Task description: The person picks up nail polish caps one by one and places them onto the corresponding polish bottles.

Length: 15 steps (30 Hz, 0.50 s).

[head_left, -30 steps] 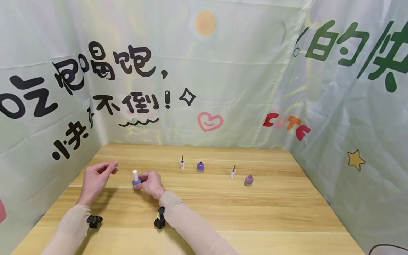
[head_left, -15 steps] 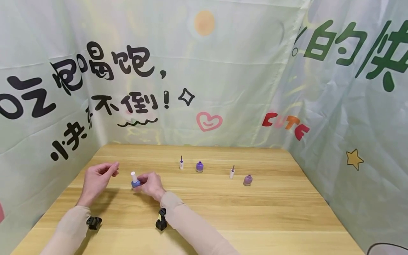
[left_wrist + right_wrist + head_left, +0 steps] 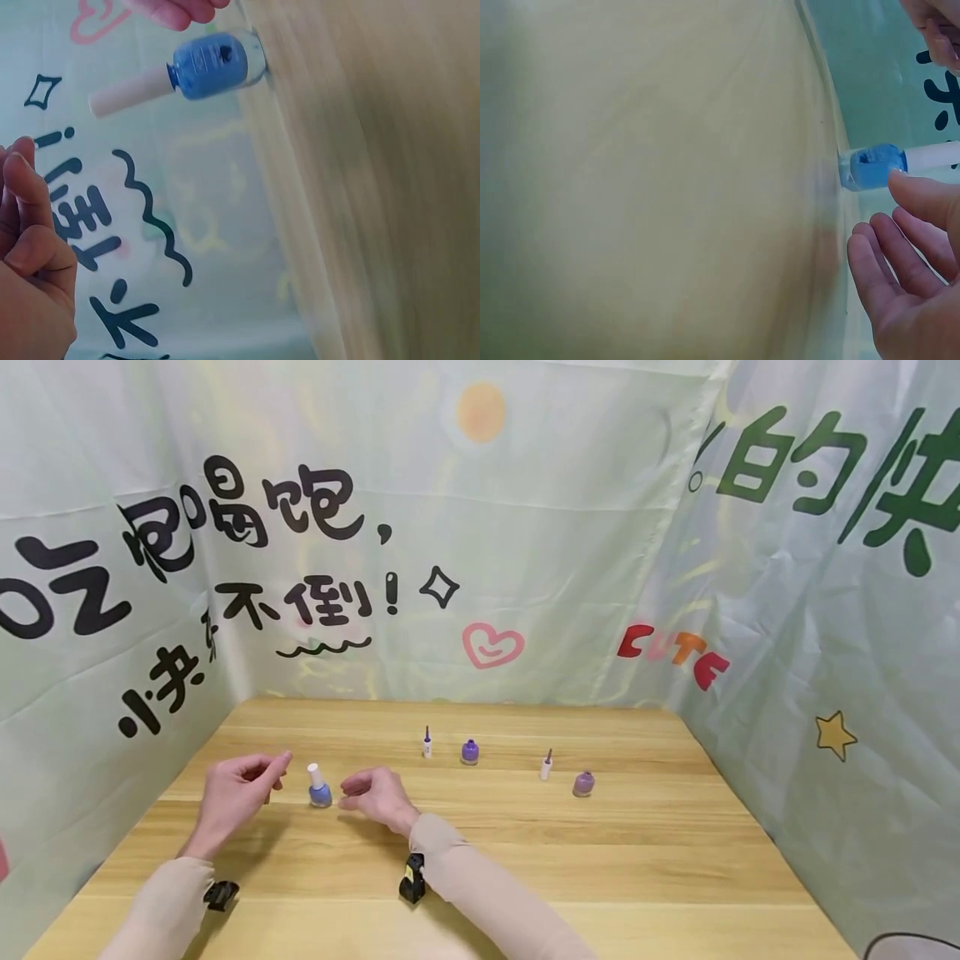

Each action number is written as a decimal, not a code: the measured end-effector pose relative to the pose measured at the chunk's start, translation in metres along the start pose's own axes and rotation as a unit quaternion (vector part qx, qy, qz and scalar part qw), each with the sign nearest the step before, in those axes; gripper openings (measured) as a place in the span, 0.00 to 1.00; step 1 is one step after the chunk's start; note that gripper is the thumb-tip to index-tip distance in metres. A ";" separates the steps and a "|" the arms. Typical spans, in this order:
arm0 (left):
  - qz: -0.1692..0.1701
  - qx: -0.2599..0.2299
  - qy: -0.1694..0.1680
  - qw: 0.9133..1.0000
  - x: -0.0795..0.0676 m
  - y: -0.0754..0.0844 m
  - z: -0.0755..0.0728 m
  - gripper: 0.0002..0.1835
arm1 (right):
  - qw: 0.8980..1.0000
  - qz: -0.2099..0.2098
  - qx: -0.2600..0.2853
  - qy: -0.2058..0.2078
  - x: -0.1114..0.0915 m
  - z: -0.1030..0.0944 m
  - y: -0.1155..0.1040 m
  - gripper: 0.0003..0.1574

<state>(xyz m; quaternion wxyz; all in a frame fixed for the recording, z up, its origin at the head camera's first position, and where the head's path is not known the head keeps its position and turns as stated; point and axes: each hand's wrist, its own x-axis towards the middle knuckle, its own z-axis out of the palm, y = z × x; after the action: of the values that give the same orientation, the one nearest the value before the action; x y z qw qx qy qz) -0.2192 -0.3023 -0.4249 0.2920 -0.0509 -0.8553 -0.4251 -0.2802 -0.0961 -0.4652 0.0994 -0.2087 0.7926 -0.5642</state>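
Bottle of blue polish (image 3: 319,788) with white cap stands upright on the counter (image 3: 570,860), untouched, between the left hand (image 3: 238,787) and right hand (image 3: 377,795), just beside each, both hands loosely curled, holding nothing, fingertips pointing toward it.

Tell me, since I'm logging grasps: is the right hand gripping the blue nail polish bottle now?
No, the right hand sits beside the blue nail polish bottle with a visible gap, its fingers loosely curled around nothing.
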 end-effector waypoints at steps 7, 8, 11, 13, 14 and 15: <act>0.050 -0.001 -0.011 0.999 0.000 0.008 0.015 0.11 | 1.000 -0.009 -0.017 0.009 -0.005 -0.021 0.000 0.14; 0.056 0.000 -0.011 0.998 0.000 0.009 0.017 0.11 | 1.000 -0.008 -0.019 0.011 -0.006 -0.023 0.000 0.14; 0.077 -0.004 -0.013 0.997 -0.001 0.014 0.025 0.12 | 1.000 -0.008 -0.023 0.012 -0.009 -0.031 0.001 0.14; 0.085 -0.007 -0.013 0.996 -0.002 0.019 0.029 0.13 | 1.000 -0.008 -0.024 0.016 -0.011 -0.036 0.002 0.14; 0.088 -0.011 -0.012 0.996 -0.003 0.023 0.032 0.13 | 1.000 -0.007 -0.021 0.018 -0.012 -0.038 0.002 0.14; 0.095 -0.016 -0.013 0.995 -0.004 0.029 0.033 0.13 | 1.000 -0.009 -0.019 0.021 -0.013 -0.040 0.003 0.14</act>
<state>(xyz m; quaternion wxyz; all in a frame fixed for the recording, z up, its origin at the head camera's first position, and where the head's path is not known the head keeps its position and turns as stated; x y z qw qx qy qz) -0.2216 -0.2583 -0.4224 0.3188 -0.1426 -0.8434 -0.4084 -0.2853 -0.0553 -0.4554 0.0741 -0.2060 0.8032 -0.5540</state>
